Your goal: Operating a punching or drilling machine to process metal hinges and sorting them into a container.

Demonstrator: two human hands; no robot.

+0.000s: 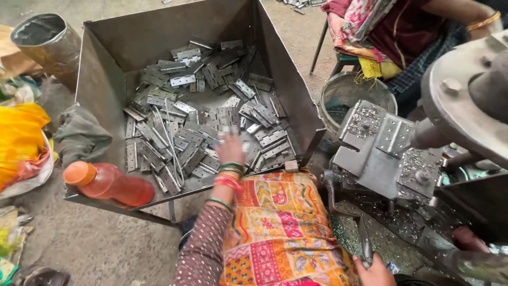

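Dozens of stiff, slippery-looking hinges [196,132] fill the bin [106,79]; my left hand [230,148], blurred so I cannot tell its grip, should pinch one by its edges.

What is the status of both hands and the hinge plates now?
Left hand reaching into hinge plates in metal bin, grip blurred. Right hand on lever handle. Orange bottle on bin edge.

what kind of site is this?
Likely a small metal hardware workshop: a sheet-metal bin heaped with hinge plates that the left hand reaches into, and a press-like machine strewn with metal shavings.
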